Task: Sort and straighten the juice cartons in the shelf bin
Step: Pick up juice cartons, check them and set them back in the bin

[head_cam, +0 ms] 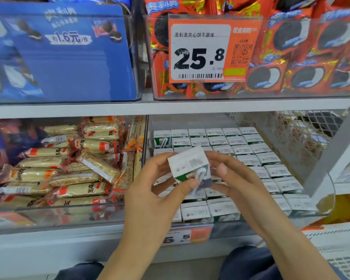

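A shop shelf fills the frame: biscuit packs in clear bins (pixel 251 97) across the top, an orange price tag (pixel 212 50) at upper centre, wrapped snack bars (pixel 69 168) heaped in the lower-left bin. The clear shelf bin (pixel 321 207) at lower centre and right holds the juice cartons (pixel 240 144), most standing in tidy rows with their white tops up, though the front-left area behind the hands looks less full. Both hands meet at the middle of the frame over that bin, holding one lifted carton (pixel 190 168) tilted, its straw side towards the camera. The left hand (pixel 160 188) grips it from the left, thumb pressed on its lower face; the right hand (pixel 236 178) holds the right side with curled fingers. The step in hand looks like turning a single carton to match the rest — sorting is well along, judging by the neat rows. The next move likely calls for righting it, top up, and lowering it squarely into a gap near the front-left without knocking its neighbours.
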Tool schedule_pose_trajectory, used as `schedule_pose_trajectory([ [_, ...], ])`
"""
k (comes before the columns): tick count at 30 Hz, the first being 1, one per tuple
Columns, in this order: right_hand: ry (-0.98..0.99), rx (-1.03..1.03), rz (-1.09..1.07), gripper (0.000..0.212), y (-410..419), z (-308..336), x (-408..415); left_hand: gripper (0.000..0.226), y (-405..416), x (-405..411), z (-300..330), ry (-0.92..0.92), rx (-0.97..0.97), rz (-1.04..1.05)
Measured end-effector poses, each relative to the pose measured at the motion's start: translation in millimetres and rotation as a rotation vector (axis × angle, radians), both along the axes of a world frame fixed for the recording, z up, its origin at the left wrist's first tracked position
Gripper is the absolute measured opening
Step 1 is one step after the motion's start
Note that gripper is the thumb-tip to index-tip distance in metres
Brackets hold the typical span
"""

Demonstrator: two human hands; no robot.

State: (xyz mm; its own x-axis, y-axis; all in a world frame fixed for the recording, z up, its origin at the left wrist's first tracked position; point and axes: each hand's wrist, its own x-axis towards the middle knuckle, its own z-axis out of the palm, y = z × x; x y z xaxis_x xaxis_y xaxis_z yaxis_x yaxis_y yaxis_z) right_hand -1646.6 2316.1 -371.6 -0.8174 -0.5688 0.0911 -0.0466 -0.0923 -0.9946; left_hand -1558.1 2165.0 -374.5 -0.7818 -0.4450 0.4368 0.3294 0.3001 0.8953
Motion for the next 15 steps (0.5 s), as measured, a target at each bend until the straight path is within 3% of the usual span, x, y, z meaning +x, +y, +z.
schedule_pose_trajectory([
  [4, 0.364, 0.086, 0.048, 0.059, 2.8, 6.7, 6.9, 0.057, -6.3, 10.4, -1.4, -0.064, -0.326, 0.019],
  [8, 0.693, 0.3, 0.01, 0.045, -7.1, 13.2, 10.2, 0.061, -15.3, 13.8, -3.5, -0.091, -0.64, 0.038],
  [11, 0.685, 0.272, -0.024, 0.041, -15.7, 22.4, 6.0, 0.057, -27.4, 12.4, -2.5, 0.001, -0.696, 0.13],
  [15, 0.485, 0.164, -0.167, 0.034, -31.4, 25.1, -17.9, 0.071, -53.5, 7.8, -3.9, -0.271, -0.454, 0.162],
])
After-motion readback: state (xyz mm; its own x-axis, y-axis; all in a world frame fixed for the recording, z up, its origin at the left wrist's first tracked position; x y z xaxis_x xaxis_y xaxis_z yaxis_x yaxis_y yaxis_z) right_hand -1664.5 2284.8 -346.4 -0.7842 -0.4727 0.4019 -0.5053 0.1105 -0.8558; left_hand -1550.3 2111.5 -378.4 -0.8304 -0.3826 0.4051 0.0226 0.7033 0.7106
